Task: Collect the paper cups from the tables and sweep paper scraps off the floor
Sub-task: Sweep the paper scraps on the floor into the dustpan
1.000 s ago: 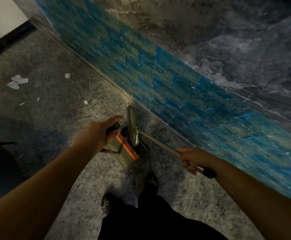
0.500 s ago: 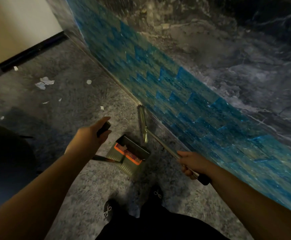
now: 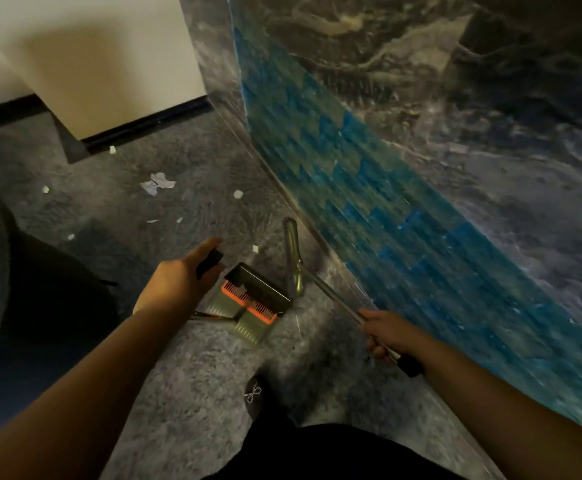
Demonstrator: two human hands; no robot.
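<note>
My left hand (image 3: 175, 282) grips the black handle of a dustpan (image 3: 253, 303), whose olive pan with an orange comb sits low over the grey carpet. In my right hand (image 3: 388, 332) is the metal pole of a broom (image 3: 293, 258); its head lies on the carpet by the foot of the counter, just right of the dustpan. White paper scraps (image 3: 157, 183) lie scattered on the carpet ahead: a crumpled larger piece, a round bit (image 3: 238, 194) and a small one (image 3: 255, 248) just beyond the dustpan. No paper cup is in view.
A blue-tiled counter front (image 3: 369, 202) with a dark marble top runs along my right. A cream wall with black skirting (image 3: 144, 123) closes the far side. A dark rounded object (image 3: 22, 289) stands at the left. My black shoe (image 3: 256, 396) is below the dustpan.
The view has swung up and ahead, showing more wall and scraps. The broom head has moved away from the dustpan toward the counter's foot. Both hands keep their holds.
</note>
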